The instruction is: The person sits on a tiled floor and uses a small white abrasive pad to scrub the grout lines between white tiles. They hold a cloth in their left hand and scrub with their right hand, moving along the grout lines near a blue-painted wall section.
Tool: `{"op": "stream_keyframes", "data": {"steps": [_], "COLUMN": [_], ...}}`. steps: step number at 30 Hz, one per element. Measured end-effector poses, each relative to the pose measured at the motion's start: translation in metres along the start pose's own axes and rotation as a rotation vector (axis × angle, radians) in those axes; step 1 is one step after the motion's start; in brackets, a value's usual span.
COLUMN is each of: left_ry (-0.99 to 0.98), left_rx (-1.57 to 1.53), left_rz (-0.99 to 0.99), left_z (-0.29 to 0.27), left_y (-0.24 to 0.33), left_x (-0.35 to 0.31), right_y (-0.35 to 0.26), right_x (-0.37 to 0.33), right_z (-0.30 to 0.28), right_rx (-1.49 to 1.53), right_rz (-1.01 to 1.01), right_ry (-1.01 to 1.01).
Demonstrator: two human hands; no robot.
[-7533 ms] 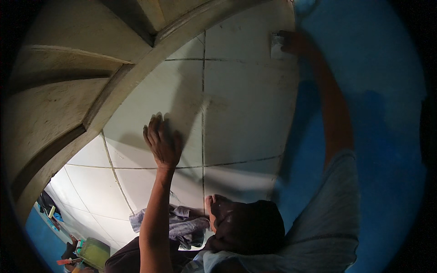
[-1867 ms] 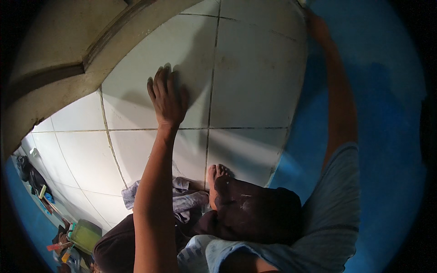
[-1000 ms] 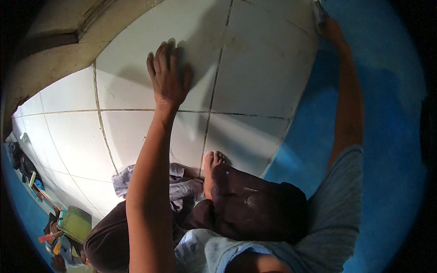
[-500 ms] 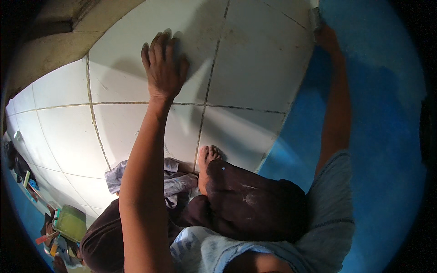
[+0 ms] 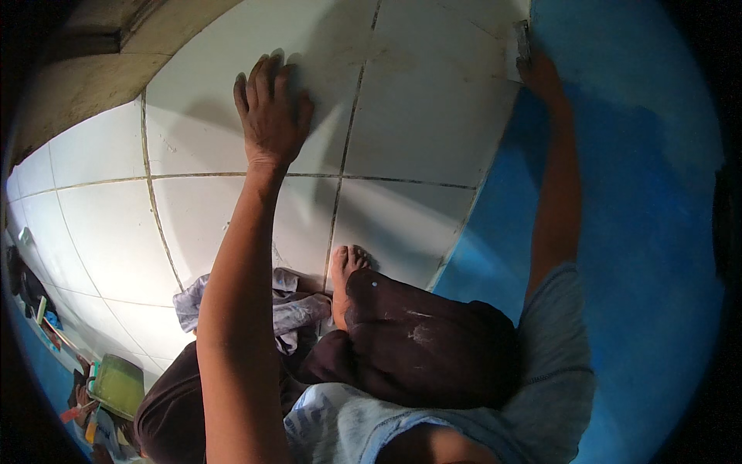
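Tiles (image 5: 232, 224) lie set with joints lined, your left hand (image 5: 270, 116) pressing flat, fingers spread, your right hand (image 5: 539, 73) gripping a small pale tool (image 5: 521, 46) at the unfinished blue-wall (image 5: 618, 193) edge.

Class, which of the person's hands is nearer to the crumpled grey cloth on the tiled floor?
Left. The left hand presses flat on a tile beyond the cloth; the right hand is farther, at the blue wall.
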State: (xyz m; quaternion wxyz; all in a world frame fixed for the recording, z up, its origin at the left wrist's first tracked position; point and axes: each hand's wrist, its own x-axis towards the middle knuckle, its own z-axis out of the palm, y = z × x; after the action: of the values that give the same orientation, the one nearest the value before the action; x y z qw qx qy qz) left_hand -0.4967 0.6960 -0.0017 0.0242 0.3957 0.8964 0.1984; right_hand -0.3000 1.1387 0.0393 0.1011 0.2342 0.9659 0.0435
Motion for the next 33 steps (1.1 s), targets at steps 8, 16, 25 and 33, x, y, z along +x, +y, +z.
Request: {"op": "stream_keyframes", "data": {"steps": [8, 16, 25, 33], "left_ry": [0.034, 0.018, 0.004, 0.029], "left_rx": [-0.006, 0.003, -0.009, -0.014], "left_rz": [0.021, 0.018, 0.020, 0.021], "left_z": [0.002, -0.001, -0.003, -0.001], "left_y": [0.003, 0.004, 0.004, 0.002], "left_x": [0.004, 0.001, 0.002, 0.002], "right_y": [0.010, -0.099, -0.067, -0.048], "right_x": [-0.002, -0.046, -0.082, -0.086], "right_z": [-0.006, -0.049, -0.032, -0.003], "right_rx": [-0.164, 0.072, 0.043, 0.030], "right_rz": [0.074, 0.135, 0.348, 0.429], "right_ry": [-0.220, -0.054, 0.072, -0.061]}}
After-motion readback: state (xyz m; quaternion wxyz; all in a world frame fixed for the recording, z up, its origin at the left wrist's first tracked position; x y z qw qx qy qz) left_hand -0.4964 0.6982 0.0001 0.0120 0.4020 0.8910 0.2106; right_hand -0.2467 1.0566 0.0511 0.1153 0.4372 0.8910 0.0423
